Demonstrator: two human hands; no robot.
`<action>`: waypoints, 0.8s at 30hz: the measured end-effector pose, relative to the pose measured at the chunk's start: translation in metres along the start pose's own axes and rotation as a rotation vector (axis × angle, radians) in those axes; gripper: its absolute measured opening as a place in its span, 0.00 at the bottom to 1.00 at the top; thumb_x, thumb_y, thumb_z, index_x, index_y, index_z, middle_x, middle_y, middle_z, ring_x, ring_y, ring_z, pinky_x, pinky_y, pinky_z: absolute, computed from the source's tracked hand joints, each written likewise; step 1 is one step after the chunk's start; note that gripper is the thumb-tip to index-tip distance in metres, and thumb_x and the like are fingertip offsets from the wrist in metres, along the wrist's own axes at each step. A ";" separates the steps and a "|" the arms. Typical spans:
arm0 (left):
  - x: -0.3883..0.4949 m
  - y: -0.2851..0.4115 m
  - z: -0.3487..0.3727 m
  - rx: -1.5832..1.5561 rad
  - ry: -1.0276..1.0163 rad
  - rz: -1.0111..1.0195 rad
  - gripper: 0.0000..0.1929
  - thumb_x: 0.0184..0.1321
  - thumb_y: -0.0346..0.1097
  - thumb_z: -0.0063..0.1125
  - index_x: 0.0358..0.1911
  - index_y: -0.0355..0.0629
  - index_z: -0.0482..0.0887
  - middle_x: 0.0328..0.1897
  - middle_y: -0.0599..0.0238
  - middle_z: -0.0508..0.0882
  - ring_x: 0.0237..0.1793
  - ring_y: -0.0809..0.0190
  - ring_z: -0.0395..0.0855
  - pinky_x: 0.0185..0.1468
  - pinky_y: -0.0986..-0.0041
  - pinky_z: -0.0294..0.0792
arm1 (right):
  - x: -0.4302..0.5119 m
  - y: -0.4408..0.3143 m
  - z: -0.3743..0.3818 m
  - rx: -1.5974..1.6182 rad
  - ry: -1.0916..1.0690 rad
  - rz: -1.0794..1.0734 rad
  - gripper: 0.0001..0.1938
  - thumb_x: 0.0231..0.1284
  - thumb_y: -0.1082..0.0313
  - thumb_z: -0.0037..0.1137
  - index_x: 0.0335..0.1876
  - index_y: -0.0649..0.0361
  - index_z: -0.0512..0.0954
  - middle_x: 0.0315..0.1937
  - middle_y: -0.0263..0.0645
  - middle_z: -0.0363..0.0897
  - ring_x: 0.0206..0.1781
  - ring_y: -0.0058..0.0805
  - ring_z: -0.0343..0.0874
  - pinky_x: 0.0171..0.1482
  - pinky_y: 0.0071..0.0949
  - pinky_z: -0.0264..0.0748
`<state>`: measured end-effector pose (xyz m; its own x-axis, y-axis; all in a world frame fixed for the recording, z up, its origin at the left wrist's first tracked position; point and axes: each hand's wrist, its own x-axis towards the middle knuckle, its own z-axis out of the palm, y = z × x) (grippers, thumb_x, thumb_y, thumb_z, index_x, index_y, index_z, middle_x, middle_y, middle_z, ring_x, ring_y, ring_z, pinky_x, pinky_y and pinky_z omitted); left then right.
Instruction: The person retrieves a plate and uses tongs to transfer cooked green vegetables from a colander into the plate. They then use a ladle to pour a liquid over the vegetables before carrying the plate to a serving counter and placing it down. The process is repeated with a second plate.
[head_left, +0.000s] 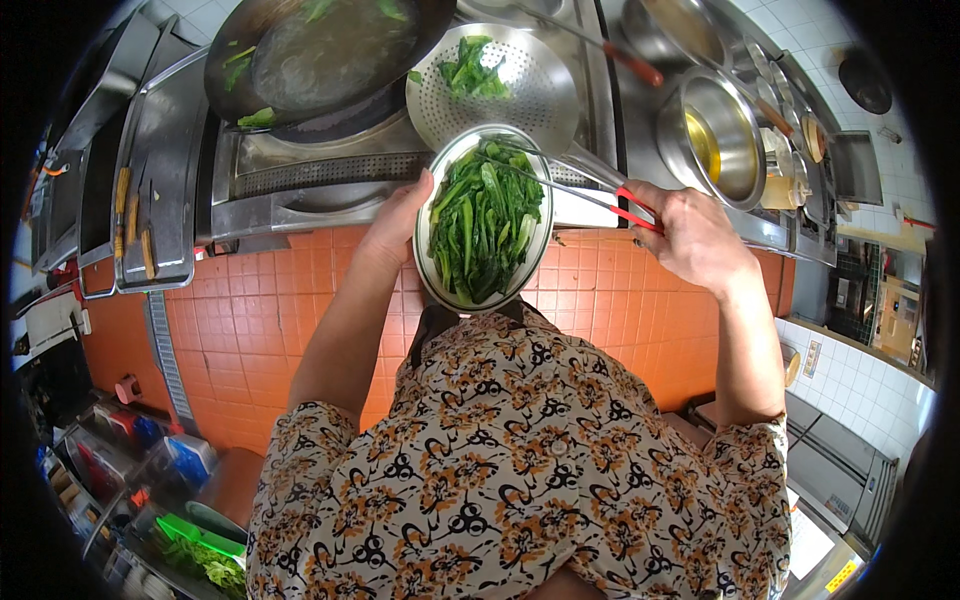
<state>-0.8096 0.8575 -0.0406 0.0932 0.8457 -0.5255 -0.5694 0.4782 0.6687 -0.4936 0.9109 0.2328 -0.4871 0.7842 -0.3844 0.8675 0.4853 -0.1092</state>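
My left hand (400, 217) grips the left rim of a white oval plate (517, 291) with dark lines around its edge. Cooked leafy greens (484, 225) are heaped along it. In my right hand (694, 236) are metal tongs (577, 193) with red grips, and their tips rest on the upper part of the greens. Just beyond the plate sits a round perforated metal strainer (525, 97) with a few leaves (474, 69) in it. Its handle runs toward my right hand; whether the hand touches it, I cannot tell.
A large dark wok (330, 60) with cloudy liquid and stray leaves is at upper left. On the right stands a steel pot (735, 142) with yellow liquid, near a red-handled utensil (634, 64). A metal tray (169, 195) with wooden-handled tools lies left. Orange tiles (247, 322) cover the floor.
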 end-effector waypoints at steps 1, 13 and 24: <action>-0.002 0.001 0.001 -0.007 -0.003 -0.010 0.32 0.79 0.58 0.52 0.65 0.32 0.80 0.57 0.54 0.89 0.51 0.61 0.89 0.53 0.66 0.82 | 0.001 0.001 0.002 0.041 0.018 -0.030 0.29 0.58 0.74 0.67 0.69 0.58 0.78 0.39 0.57 0.86 0.44 0.55 0.86 0.50 0.47 0.82; 0.007 -0.009 -0.006 -0.046 -0.016 -0.009 0.30 0.80 0.57 0.51 0.66 0.33 0.79 0.59 0.54 0.88 0.53 0.59 0.89 0.57 0.63 0.82 | -0.007 -0.001 0.001 0.049 -0.043 -0.079 0.27 0.59 0.74 0.69 0.67 0.60 0.79 0.43 0.58 0.87 0.42 0.54 0.88 0.50 0.45 0.84; -0.011 -0.001 0.017 -0.146 0.031 -0.014 0.32 0.75 0.60 0.58 0.60 0.31 0.83 0.53 0.53 0.90 0.49 0.61 0.90 0.52 0.66 0.83 | 0.000 -0.008 0.035 -0.099 0.071 -0.210 0.21 0.67 0.63 0.64 0.65 0.51 0.81 0.35 0.48 0.88 0.41 0.48 0.89 0.43 0.45 0.85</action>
<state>-0.7961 0.8513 -0.0268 0.0780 0.8307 -0.5513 -0.6810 0.4483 0.5791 -0.4971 0.8932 0.2012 -0.6647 0.6855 -0.2972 0.7340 0.6734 -0.0883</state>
